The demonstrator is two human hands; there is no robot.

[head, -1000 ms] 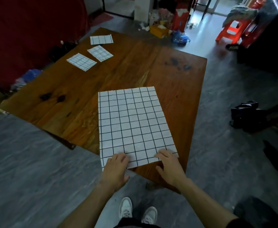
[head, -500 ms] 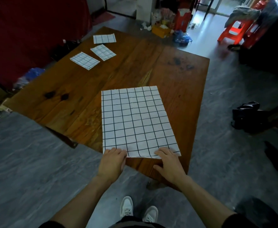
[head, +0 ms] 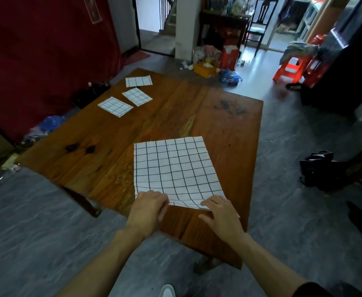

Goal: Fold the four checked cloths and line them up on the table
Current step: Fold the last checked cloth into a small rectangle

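Note:
A large white cloth with black checks (head: 173,168) lies spread on the near part of the wooden table (head: 229,129). My left hand (head: 149,209) pinches its near left corner and my right hand (head: 220,215) pinches its near right corner; the near edge is lifted off the wood and curls. Three small folded checked cloths lie at the far left of the table: one (head: 139,80) at the back, one (head: 137,96) in the middle, one (head: 115,106) nearest.
The table's near edge and right edge border grey floor. A red curtain hangs at left, with bags below it. Red plastic stools (head: 291,67) and clutter stand at the back right, a black bag (head: 319,166) lies on the floor at right.
Both hands went from lying flat on the cloth's near edge to gripping its corners and lifting that edge up and away from me. The view tilted upward.

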